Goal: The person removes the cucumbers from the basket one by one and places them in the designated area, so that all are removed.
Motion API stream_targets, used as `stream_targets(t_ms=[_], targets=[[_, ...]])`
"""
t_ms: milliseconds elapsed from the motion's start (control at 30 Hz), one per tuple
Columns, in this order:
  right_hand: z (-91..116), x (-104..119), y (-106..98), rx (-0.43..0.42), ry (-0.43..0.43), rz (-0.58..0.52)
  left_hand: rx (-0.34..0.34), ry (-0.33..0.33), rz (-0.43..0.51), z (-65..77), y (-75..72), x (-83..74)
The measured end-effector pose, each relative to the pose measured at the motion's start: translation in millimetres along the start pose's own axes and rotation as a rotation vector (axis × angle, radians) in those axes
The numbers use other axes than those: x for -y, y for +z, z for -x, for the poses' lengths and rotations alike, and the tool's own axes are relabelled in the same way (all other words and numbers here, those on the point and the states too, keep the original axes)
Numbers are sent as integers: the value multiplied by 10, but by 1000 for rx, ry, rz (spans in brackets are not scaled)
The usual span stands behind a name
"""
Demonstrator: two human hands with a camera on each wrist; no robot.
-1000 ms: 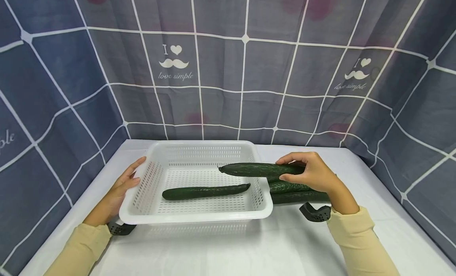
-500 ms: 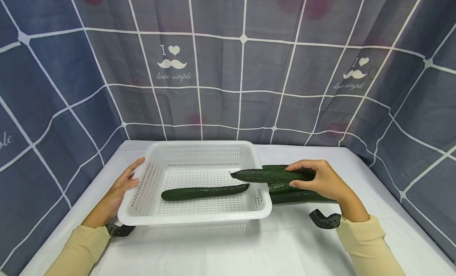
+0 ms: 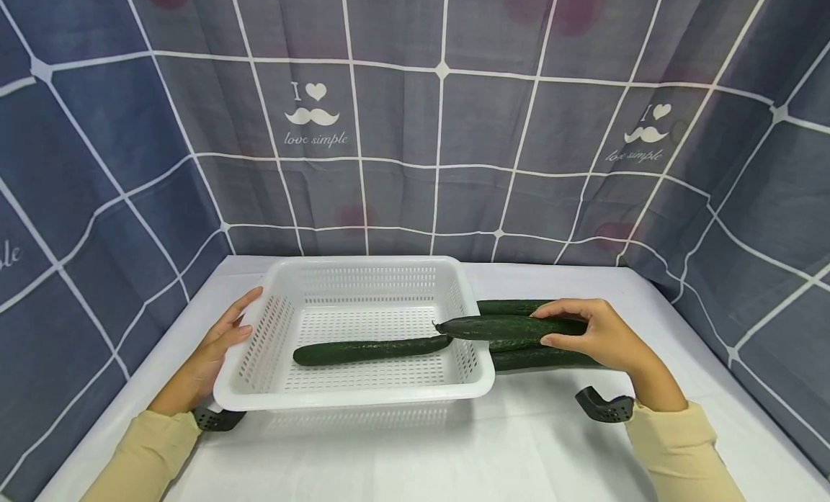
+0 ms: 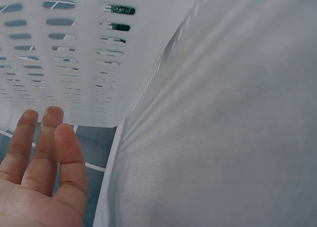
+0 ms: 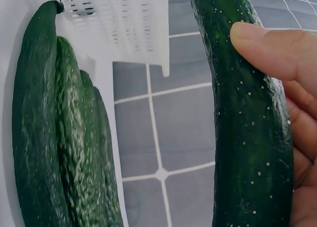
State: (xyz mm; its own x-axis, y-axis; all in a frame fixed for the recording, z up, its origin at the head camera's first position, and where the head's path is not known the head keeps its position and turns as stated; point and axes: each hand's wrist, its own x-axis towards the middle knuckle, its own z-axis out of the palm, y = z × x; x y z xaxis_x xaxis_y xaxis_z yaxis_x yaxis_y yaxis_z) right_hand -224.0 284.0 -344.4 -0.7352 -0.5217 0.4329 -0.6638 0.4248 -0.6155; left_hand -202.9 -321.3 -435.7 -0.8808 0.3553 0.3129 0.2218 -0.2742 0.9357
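Between thumb and fingers, my right hand [image 3: 608, 335] grips a dark green cucumber [image 3: 496, 328] that lies level, its thin stem tip above the basket's right rim. The right wrist view shows that hand's thumb pressed against the bumpy skin. Several more cucumbers [image 3: 538, 359] lie side by side on the table below it, partly hidden by the hand and the held one. My left hand [image 3: 210, 351] rests at the left side of a white plastic basket [image 3: 353, 400], fingers extended. Inside the basket lies a single cucumber [image 3: 369, 351].
A white cloth [image 3: 454, 459] covers the table. Dark blue-grey checked curtain [image 3: 402, 127] closes off the back and both sides. The slotted basket wall [image 4: 64, 48] fills the upper left of the left wrist view.
My right hand has moved right and down with its cucumber, away from above the basket and closer to the other cucumbers. The left hand and basket have hardly moved.
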Motion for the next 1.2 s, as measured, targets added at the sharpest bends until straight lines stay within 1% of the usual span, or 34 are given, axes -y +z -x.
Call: stream_targets(t_ms=[167, 433, 700, 933, 1200], targets=[[87, -58, -39, 6, 37, -3, 6, 5, -3, -3, 1, -2], [200, -153, -87, -13, 60, -2, 3, 2, -1, -8, -5, 2], [288, -177, -160, -16, 91, 25, -5, -1, -5, -1, -2, -4], [367, -244, -235, -11, 87, 24, -16, -12, -34, -8, -9, -7], [416, -325, -300, 15, 106, 8, -23, -10, -38, -1, -6, -3]])
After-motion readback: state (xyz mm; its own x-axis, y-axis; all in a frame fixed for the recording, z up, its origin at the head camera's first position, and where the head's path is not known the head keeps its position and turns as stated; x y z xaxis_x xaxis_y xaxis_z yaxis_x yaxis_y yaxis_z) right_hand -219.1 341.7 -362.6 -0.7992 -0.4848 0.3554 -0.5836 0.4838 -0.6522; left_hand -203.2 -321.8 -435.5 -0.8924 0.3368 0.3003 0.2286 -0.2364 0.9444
